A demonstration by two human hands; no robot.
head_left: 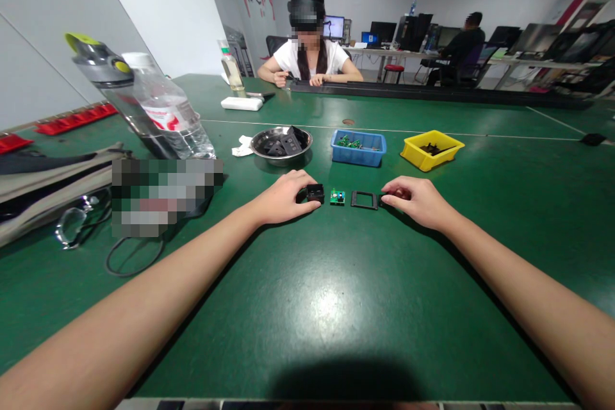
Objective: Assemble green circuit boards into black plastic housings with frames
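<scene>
My left hand [291,197] rests on the green table with thumb and fingers closed around a small black plastic housing [316,193]. Just right of it lies a small green circuit board [337,197] with a blue part on it. Beside the board is a flat black rectangular frame [364,200] with an open middle. At the frame's right end, my right hand [412,200] pinches a small black piece [383,199], mostly hidden by the fingers. Whether that piece touches the frame I cannot tell.
Behind the hands stand a steel bowl [282,145] of black plastic parts, a blue bin [359,148] of circuit boards and a yellow bin [432,150] of dark pieces. Bottles [170,116] and a bag [57,182] are at left. Another person [310,45] sits opposite.
</scene>
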